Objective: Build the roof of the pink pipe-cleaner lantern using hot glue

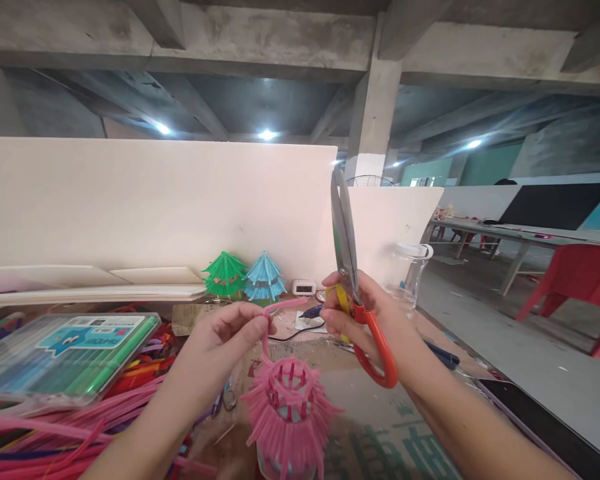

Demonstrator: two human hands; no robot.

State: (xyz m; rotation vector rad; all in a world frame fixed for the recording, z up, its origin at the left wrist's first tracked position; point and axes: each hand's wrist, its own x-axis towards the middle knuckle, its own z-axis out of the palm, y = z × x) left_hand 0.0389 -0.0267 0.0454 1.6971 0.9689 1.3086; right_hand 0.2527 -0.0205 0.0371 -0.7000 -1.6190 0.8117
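Concrete-beamed workroom, cluttered table (380, 447), white partition (130, 200) behind.

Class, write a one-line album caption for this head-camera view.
Left hand pinches a pink straw above a fringed pink straw ornament, while right hand holds orange-handled scissors blades-up.

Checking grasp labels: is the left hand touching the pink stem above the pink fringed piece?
Touching. The head view shows the left hand pinching the pink stem between thumb and fingers, right above the pink fringed piece.
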